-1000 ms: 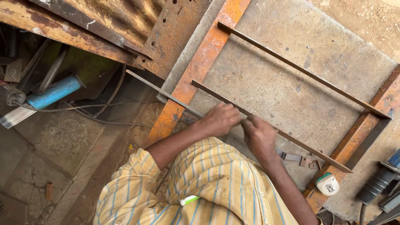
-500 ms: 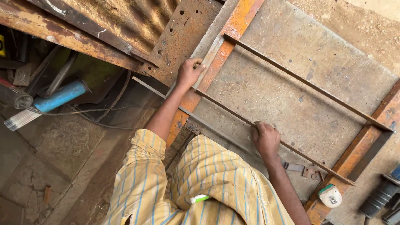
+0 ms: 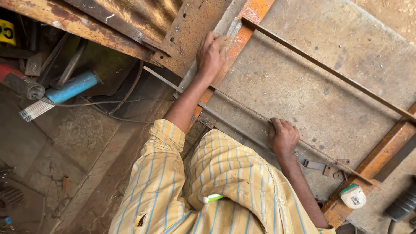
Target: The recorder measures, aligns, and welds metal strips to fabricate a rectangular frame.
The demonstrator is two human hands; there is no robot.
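Far left: bundle of welding rods (image 3: 35, 110) on the floor, tips fanned, just beside a blue cylinder (image 3: 72, 87) lying tilted under the rusty steel beam (image 3: 99, 32). Thin cable loops across the concrete floor (image 3: 73, 143) below them

Centre: person in a yellow striped shirt (image 3: 203, 190), green-and-white pen (image 3: 213, 198) lying on its back. Left hand (image 3: 211, 54) reaches up to the orange frame rail (image 3: 242, 37); fingers curled together over a pale flat strip (image 3: 232, 30) that lies along the rail's edge, thumb side hidden, so can't tell whether it's pinched or just pressed

Right of that: right hand (image 3: 284, 136) sits on the near flat bar (image 3: 242, 130), fingers bent and close together, knuckles up, bearing down on the bar. Bar runs diagonally across the grey steel sheet (image 3: 329, 78), from the orange rail toward the lower right. A second, parallel bar (image 3: 325, 69) crosses the sheet well apart, higher up

Far right: small hinge piece (image 3: 314, 164) on the sheet just past the right hand, near the bar. Tape measure (image 3: 353, 196), white with green top, rests on the lower orange rail (image 3: 381, 160). Black ribbed part (image 3: 403, 203) at the edge, cut off by the frame
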